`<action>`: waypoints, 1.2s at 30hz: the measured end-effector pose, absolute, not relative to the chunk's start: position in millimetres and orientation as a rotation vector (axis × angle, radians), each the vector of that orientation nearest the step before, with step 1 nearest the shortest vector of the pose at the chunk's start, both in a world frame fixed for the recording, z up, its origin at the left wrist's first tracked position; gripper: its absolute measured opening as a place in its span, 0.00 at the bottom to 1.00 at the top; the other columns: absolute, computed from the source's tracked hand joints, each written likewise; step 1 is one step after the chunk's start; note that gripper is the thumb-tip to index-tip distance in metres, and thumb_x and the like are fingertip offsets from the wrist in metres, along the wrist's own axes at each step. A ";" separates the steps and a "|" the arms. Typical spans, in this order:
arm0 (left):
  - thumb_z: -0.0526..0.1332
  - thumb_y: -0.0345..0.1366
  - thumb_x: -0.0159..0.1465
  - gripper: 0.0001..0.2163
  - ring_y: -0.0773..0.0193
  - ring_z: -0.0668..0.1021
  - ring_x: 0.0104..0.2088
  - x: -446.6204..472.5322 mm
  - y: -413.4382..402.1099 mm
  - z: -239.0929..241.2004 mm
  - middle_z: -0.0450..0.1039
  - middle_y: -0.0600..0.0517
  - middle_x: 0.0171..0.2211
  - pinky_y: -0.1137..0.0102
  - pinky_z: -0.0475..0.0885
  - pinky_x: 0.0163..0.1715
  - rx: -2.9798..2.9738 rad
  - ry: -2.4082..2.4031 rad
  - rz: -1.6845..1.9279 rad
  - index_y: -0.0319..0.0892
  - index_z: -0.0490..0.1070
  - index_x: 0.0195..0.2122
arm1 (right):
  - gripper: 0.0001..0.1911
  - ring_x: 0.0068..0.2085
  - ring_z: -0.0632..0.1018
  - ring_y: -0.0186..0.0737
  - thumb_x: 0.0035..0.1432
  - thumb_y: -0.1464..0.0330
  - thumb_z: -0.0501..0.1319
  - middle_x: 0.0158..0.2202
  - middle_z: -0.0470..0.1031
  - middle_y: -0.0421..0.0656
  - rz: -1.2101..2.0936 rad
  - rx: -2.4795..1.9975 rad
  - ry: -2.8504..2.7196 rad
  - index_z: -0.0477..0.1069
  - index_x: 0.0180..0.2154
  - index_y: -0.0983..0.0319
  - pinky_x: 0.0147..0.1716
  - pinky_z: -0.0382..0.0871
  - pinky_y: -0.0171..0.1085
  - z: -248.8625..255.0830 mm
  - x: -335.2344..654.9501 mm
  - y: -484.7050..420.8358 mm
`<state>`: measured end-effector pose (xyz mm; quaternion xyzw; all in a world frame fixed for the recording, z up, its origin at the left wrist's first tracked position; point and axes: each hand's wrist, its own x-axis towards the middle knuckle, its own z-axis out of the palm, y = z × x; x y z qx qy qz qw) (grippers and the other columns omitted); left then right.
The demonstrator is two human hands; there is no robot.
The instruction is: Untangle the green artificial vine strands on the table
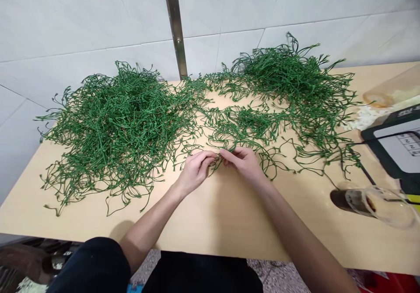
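Two heaps of green plastic sprigs lie on a pale wooden table (229, 223): a big left heap (118, 122) and a right heap (288, 87), joined by a thinner spread in the middle (243, 124). My left hand (195, 170) and my right hand (244, 161) meet at the table's middle, just in front of that spread. Both hands have their fingers pinched together on one green sprig (217, 158) held between them.
A clear glass (380, 203) with dark liquid lies at the right edge. Behind it sit a black-framed device (397, 146) with a cable and a plastic bag of white bits (383, 102). A tiled wall with a metal strip (175, 26) backs the table.
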<state>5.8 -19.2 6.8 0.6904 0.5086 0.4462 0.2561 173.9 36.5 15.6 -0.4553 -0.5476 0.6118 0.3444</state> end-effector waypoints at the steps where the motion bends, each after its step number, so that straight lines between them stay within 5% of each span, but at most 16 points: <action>1: 0.54 0.32 0.69 0.09 0.67 0.78 0.30 5.9 -19.1 6.1 0.78 0.51 0.31 0.73 0.73 0.33 1.853 1.380 1.221 0.42 0.73 0.38 | 0.25 0.23 0.69 0.35 0.42 0.46 0.71 0.17 0.70 0.40 1.607 -1.161 -1.399 0.70 0.17 0.61 0.25 0.63 0.36 14.3 174.0 36.6; 10: 0.61 0.38 0.66 0.07 0.72 0.69 0.20 6.4 -21.5 1.0 0.74 0.55 0.26 0.76 0.65 0.20 1.730 1.393 1.147 0.41 0.72 0.40 | 0.23 0.23 0.68 0.33 0.42 0.50 0.72 0.18 0.69 0.38 1.661 -1.152 -1.379 0.70 0.18 0.61 0.25 0.62 0.35 17.3 171.6 35.5; 19: 0.61 0.32 0.66 0.04 0.63 0.78 0.35 5.8 -18.3 4.2 0.79 0.49 0.33 0.67 0.74 0.38 2.031 1.363 1.362 0.41 0.75 0.37 | 0.22 0.22 0.68 0.32 0.44 0.50 0.71 0.18 0.68 0.37 1.776 -1.057 -1.271 0.70 0.21 0.61 0.24 0.60 0.35 14.6 169.6 33.4; 28: 0.63 0.31 0.65 0.03 0.65 0.75 0.32 -0.8 -13.8 4.8 0.75 0.52 0.28 0.69 0.73 0.35 2.187 1.336 1.453 0.42 0.76 0.36 | 0.22 0.18 0.62 0.27 0.41 0.52 0.73 0.16 0.65 0.35 1.866 -1.101 -1.249 0.70 0.19 0.62 0.18 0.52 0.33 20.8 173.5 33.7; 36: 0.59 0.26 0.67 0.06 0.62 0.79 0.50 -4.8 -16.3 2.8 0.78 0.48 0.37 0.68 0.76 0.49 2.329 1.260 1.372 0.41 0.74 0.40 | 0.22 0.17 0.67 0.28 0.42 0.52 0.73 0.17 0.72 0.39 1.944 -1.097 -1.327 0.73 0.20 0.63 0.16 0.55 0.32 23.0 175.8 34.2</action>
